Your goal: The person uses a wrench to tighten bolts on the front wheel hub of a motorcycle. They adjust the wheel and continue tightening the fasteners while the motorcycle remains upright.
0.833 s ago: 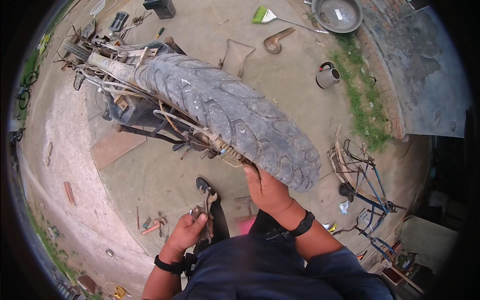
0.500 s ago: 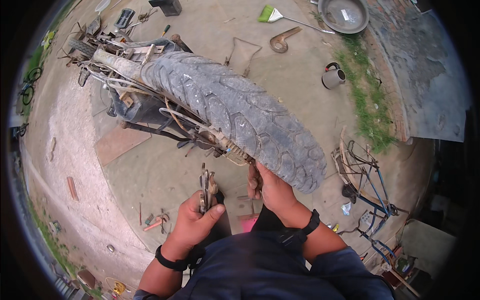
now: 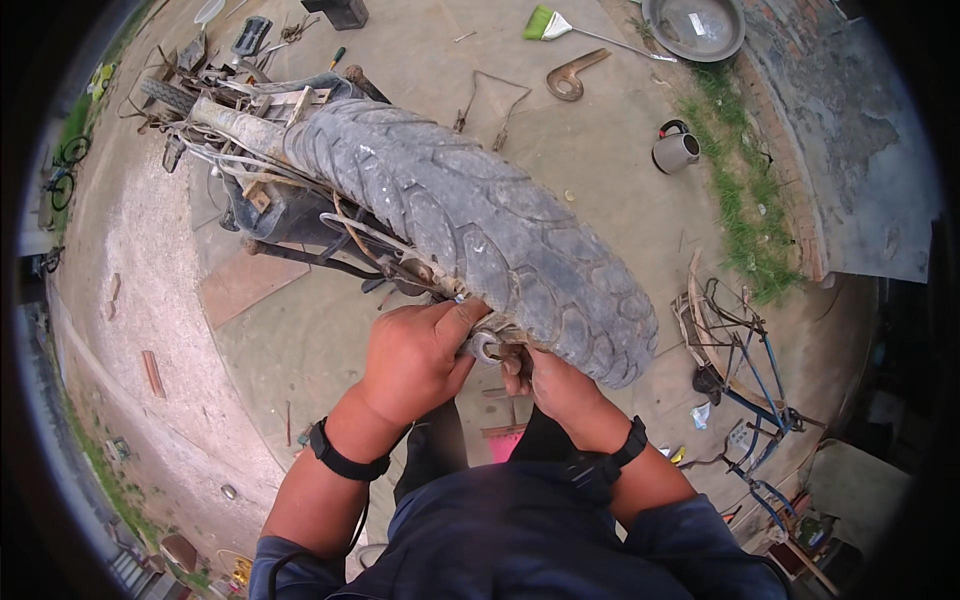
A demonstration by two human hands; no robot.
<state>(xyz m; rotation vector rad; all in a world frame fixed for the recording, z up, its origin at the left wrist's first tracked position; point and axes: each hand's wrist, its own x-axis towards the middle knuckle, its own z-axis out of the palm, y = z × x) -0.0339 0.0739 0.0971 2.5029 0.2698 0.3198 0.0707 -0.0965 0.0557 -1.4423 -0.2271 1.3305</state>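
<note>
A large muddy tyre with deep tread belongs to an overturned, worn vehicle frame and reaches toward me from the far left. At the near side of its hub, my left hand is closed on a wrench, whose grey ring-shaped end shows beside my fingers. The rest of the wrench is hidden by the hand. My right hand is close by, under the tyre's near edge, with its fingers curled at the hub. What those fingers hold, if anything, is hidden.
At the right lies a bare blue bicycle frame. Beyond the tyre are a metal kettle, a curved brown metal part, a green-and-white broom and a grey basin. A brown board lies on the left.
My left hand has moved up and right with its metal tool, from in front of me to the wheel hub. The right hand stays at the hub, almost unmoved.
</note>
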